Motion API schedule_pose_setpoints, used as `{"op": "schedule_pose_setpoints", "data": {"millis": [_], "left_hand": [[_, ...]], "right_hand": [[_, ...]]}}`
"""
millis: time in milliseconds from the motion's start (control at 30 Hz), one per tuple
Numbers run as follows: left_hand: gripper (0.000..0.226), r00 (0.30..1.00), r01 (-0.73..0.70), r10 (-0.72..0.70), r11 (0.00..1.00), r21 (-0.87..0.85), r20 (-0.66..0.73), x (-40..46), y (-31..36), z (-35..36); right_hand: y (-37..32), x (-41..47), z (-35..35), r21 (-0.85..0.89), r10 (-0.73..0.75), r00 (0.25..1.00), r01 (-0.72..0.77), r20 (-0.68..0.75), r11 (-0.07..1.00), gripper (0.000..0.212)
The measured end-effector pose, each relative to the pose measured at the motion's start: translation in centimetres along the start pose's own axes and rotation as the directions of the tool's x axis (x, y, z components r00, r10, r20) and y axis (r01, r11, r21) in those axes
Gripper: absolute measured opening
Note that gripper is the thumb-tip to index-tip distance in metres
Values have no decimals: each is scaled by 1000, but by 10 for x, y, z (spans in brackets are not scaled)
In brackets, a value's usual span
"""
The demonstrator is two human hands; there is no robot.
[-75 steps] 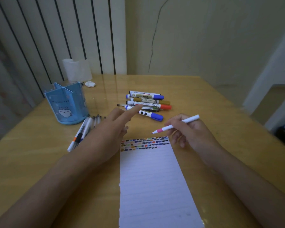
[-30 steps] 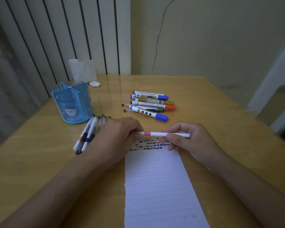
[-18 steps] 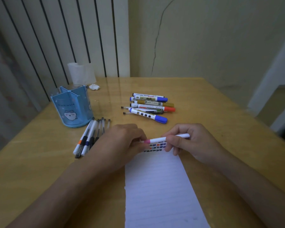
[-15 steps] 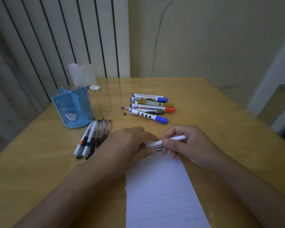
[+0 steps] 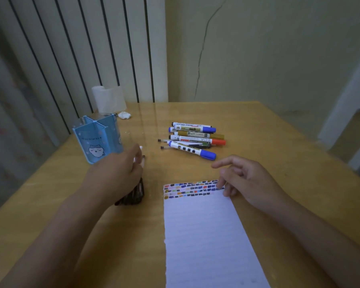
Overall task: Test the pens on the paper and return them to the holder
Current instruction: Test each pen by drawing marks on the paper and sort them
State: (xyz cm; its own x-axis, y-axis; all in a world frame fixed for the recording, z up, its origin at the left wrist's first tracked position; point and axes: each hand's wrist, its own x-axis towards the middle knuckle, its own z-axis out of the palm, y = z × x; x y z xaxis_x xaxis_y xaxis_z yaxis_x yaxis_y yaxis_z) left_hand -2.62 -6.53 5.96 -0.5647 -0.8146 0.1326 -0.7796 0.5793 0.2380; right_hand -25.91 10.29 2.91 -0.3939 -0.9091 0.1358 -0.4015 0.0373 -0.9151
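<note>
Left hand (image 5: 114, 173) grips a white pen (image 5: 138, 155), set among tested pens by the holder (image 5: 98, 140) at ten o'clock. Right hand (image 5: 243, 179), fingers loose, steadies the paper (image 5: 204, 235); untested markers (image 5: 192, 140) wait at twelve.

Your left hand (image 5: 116, 173) hovers just in front of the blue holder (image 5: 98, 138), covering a row of thin pens (image 5: 133, 194) on the worktop (image 5: 268, 146). A bare strip of worktop runs between that hand and the lined paper (image 5: 206, 235). The marker pile (image 5: 193, 140) blocks the middle, beyond the paper's marked top edge; open wood lies between pile and holder. Behind the holder, a tissue roll (image 5: 109, 99) and a crumpled wad (image 5: 124, 115) crowd the far left corner. Your right hand (image 5: 245, 179) sits at the paper's top right corner; the worktop to its right is open.
</note>
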Motion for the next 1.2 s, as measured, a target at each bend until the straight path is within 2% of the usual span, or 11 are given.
{"op": "schedule_pose_setpoints", "data": {"millis": [233,367,500,633,767,933,1033,1200], "left_hand": [[17,996,50,-61,985,165,60,-1,-1,3],[19,993,51,-68,984,173,96,-2,3,1],[19,996,59,-70,981,184,52,-2,2,1],[19,998,29,-21,990,140,-63,0,5,9],[25,985,-119,131,987,107,-114,1,9,19],[33,952,-301,301,954,18,-49,1,14,29],[38,925,-378,378,926,-25,41,2,16,33],[84,876,-394,402,915,-86,266,2,11,26]], "right_hand": [[5,1,0,-59,-4,1000,4,0,998,25],[10,2,0,-166,-40,999,35,-27,986,25],[12,5,-1,-228,-78,996,67,-37,971,24],[15,7,-1,-300,-134,989,111,-57,948,23],[23,12,-5,-507,-176,984,166,28,846,26],[29,20,-6,-580,-184,980,190,70,792,36],[30,22,-6,-608,-179,981,185,72,772,39],[32,23,-9,-620,-167,984,166,57,767,41]]}}
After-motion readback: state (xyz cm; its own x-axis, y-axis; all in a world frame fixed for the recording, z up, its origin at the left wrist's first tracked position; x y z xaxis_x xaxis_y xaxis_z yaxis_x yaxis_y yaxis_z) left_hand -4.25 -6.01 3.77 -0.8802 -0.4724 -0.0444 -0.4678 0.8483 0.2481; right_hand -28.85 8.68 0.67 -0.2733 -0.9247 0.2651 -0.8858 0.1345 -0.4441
